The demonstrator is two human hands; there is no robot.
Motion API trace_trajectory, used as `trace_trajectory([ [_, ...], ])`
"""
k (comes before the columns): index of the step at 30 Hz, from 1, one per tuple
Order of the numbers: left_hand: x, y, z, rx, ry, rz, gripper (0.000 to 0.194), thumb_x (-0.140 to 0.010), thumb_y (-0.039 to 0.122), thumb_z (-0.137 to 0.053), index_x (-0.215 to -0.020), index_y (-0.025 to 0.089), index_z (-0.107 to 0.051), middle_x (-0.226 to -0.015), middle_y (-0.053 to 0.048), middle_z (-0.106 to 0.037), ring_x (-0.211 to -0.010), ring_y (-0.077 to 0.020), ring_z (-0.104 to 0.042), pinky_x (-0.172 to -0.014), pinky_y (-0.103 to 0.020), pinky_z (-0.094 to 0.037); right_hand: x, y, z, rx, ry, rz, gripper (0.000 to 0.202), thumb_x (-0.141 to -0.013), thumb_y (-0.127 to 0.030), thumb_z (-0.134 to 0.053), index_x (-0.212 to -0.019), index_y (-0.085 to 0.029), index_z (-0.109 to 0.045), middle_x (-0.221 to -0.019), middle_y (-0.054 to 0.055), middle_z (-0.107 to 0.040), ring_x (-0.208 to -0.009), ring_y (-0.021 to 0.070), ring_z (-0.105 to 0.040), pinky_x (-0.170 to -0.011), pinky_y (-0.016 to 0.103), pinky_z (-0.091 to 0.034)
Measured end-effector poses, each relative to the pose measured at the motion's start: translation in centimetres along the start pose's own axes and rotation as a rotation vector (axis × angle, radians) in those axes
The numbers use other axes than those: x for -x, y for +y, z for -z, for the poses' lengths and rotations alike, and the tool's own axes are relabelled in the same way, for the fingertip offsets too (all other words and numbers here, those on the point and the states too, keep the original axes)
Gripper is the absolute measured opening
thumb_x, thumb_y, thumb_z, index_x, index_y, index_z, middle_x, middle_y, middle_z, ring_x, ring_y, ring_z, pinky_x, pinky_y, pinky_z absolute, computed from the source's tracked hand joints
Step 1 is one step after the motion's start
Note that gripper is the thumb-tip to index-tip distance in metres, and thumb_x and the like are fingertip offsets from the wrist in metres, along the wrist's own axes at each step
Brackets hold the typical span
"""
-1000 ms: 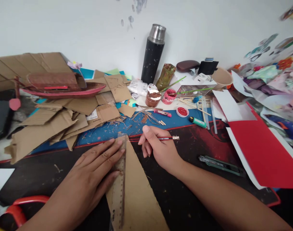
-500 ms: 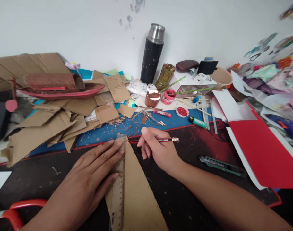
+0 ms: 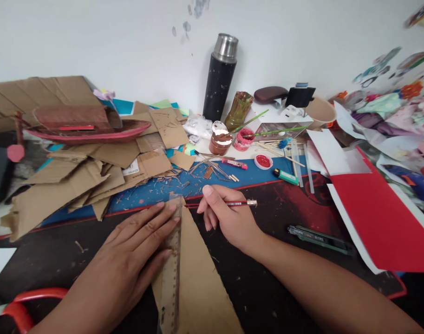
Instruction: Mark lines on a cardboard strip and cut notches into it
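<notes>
The cardboard piece [image 3: 205, 278] lies on the black mat [image 3: 267, 287] right in front of the person, running from the bottom edge of the view and narrowing to its far end. A clear ruler [image 3: 170, 278] lies lengthwise on it. At near left are red handles [image 3: 20, 315], partly out of view.

The left hand [image 3: 138, 241] presses down on the ruler, its four fingers stretched flat and close together, the thumb a little apart. To its right, the right hand [image 3: 229, 218] pinches a pencil [image 3: 241, 202] between thumb and fingers, with the other fingers curled under. The pencil's point is at the cardboard's far end, just beside the ruler's edge; whether it touches is too fine to tell.

Over the last second almost nothing has changed: the view has shifted slightly, while ruler, cardboard and both hands keep their arrangement. The work seems to be at a steadying pause, with the ruler held in line and the pencil poised at its edge.

A cutter [image 3: 319, 239] lies to the right. Farther back are cardboard scraps [image 3: 93, 176], a model boat [image 3: 93, 137], a brown paint pot [image 3: 220, 147] and a dark flask [image 3: 218, 88].
</notes>
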State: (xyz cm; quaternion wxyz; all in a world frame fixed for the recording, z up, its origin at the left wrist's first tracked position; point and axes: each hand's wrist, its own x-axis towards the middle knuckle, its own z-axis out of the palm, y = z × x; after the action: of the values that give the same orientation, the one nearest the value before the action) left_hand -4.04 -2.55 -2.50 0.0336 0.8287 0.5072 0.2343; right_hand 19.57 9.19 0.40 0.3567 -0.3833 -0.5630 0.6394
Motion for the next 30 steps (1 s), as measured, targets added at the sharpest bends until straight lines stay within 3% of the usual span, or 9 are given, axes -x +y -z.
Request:
trace_trajectory([
  [8, -0.1, 0.05, 0.28, -0.029, -0.015, -0.013, 0.059, -0.12, 0.047, -0.053, -0.176, 0.029, -0.052, -0.177, -0.004, -0.062, -0.161, -0.0308, -0.061, -0.127, -0.047, -0.055, 0.04, 0.3, 0.1, -0.026, -0.022, 0.028, 0.067, -0.105, -0.082, -0.07, -0.077, -0.022, -0.071, -0.05, -0.006, -0.054, -0.044, 0.0117, -0.054, -0.05, 0.025, -0.043],
  [16, -0.13, 0.11, 0.19, -0.047, -0.018, -0.018, 0.064, -0.12, 0.049, -0.052, -0.181, 0.031, -0.044, -0.177, -0.004, -0.062, -0.16, -0.0306, -0.062, -0.125, -0.047, -0.057, 0.04, 0.6, 0.03, -0.023, -0.021, 0.039, 0.066, -0.106, -0.081, -0.07, -0.077, -0.022, -0.072, -0.049, -0.007, -0.054, -0.044, 0.0117, -0.054, -0.05, 0.026, -0.043],
  [30, -0.09, 0.14, -0.17, -0.105, -0.011, -0.04, 0.059, -0.12, 0.046, -0.051, -0.175, 0.026, -0.051, -0.176, -0.005, -0.063, -0.159, -0.0306, -0.063, -0.122, -0.047, -0.058, 0.18, 0.75, 0.09, 0.003, -0.026, 0.054, 0.065, -0.108, -0.079, -0.069, -0.078, -0.022, -0.072, -0.051, -0.007, -0.054, -0.045, 0.0114, -0.055, -0.05, 0.025, -0.043],
])
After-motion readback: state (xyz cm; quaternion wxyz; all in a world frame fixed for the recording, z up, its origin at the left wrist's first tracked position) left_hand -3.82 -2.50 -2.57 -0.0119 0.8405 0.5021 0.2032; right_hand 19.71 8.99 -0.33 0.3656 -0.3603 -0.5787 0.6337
